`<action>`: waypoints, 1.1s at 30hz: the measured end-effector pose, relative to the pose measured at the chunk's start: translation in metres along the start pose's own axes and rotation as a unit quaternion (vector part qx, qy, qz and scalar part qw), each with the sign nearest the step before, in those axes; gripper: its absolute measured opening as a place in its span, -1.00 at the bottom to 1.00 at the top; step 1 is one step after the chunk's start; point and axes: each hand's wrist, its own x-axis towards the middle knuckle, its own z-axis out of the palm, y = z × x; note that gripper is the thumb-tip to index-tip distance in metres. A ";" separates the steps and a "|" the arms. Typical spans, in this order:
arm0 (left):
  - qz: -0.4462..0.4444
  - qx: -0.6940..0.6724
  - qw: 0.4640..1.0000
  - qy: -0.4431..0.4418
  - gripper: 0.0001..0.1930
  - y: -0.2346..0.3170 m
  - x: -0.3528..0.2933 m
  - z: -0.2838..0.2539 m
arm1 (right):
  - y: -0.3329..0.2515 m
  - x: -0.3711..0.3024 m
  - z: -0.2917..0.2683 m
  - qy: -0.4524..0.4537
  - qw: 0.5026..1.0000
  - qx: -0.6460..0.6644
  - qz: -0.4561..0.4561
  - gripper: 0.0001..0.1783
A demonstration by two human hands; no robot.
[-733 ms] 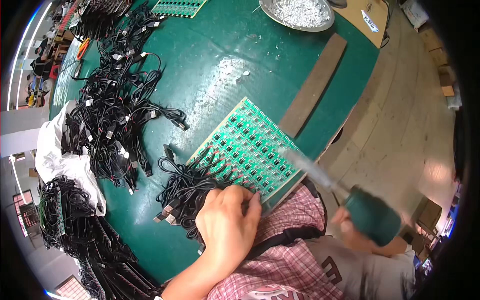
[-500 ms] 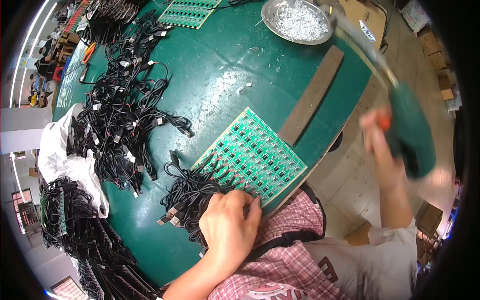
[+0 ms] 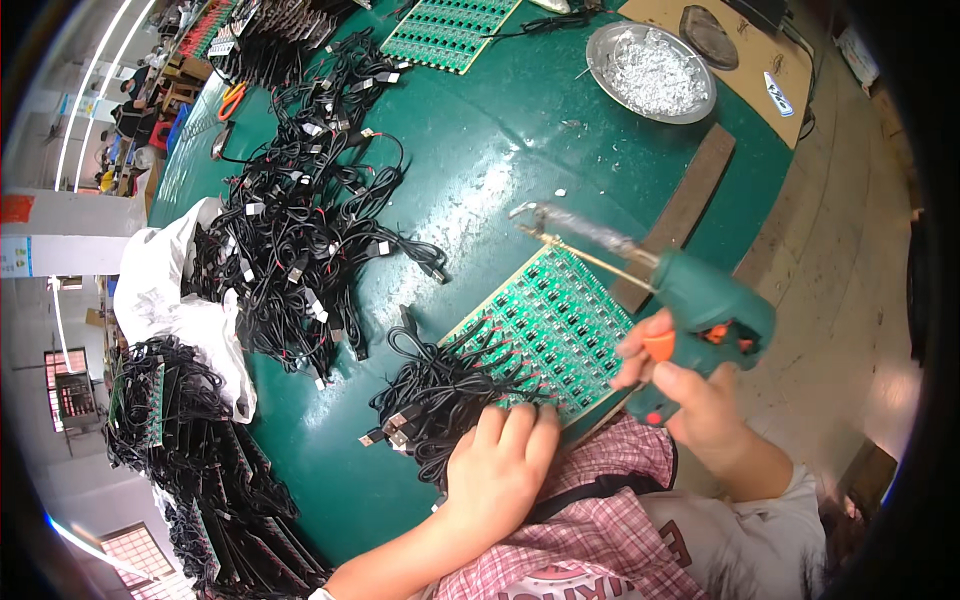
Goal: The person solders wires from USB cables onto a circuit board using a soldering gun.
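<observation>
In my right hand [image 3: 700, 395] is a green soldering gun [image 3: 715, 310] with an orange trigger. Its metal tip [image 3: 525, 212] points left, above the far corner of a green circuit board panel [image 3: 545, 320] with rows of small black parts. My left hand [image 3: 505, 462] rests at the panel's near edge with curled fingers; the fingertips are partly hidden, so I cannot make out what they hold. A bundle of black USB cables [image 3: 430, 390] lies against that hand, and red wire ends reach onto the panel's near left rows.
A large heap of black cables [image 3: 300, 230] and a white cloth [image 3: 165, 290] lie to the left. Farther off are a metal dish of silvery scraps [image 3: 655, 75] and another panel [image 3: 450, 30]. A dark flat bar [image 3: 690, 190] lies beyond the panel. Cabled boards [image 3: 205, 480] are stacked lower left.
My right hand has brought the soldering gun from the far right in leftward over the panel. My left hand stays at the panel's near edge, its fingers shifted slightly. The whole view has swung somewhat.
</observation>
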 end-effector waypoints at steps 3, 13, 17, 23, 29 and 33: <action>0.126 0.168 0.978 0.003 -0.52 -0.010 -0.009 -0.018 | 0.010 0.004 0.006 -0.005 0.999 0.029 -0.041 -0.63; 0.013 -0.036 0.983 0.178 -0.59 -0.085 0.086 -0.072 | 0.021 0.005 -0.007 -0.036 0.993 0.083 -0.081 -0.60; -0.195 0.177 0.934 0.241 -0.40 -0.142 0.203 -0.040 | 0.020 0.007 -0.004 -0.038 0.992 0.090 -0.081 -0.60; -0.145 -0.331 0.879 0.311 -0.83 -0.158 0.194 -0.058 | 0.022 0.008 -0.003 -0.042 0.992 0.100 -0.071 -0.59; -0.155 -0.336 0.842 0.393 -0.75 -0.140 0.087 -0.152 | 0.020 0.010 -0.006 -0.043 0.990 0.103 -0.085 -0.60; 0.019 -0.590 0.802 0.087 -0.80 -0.123 -0.013 -0.154 | 0.011 0.004 -0.006 -0.002 0.997 0.080 -0.019 -0.54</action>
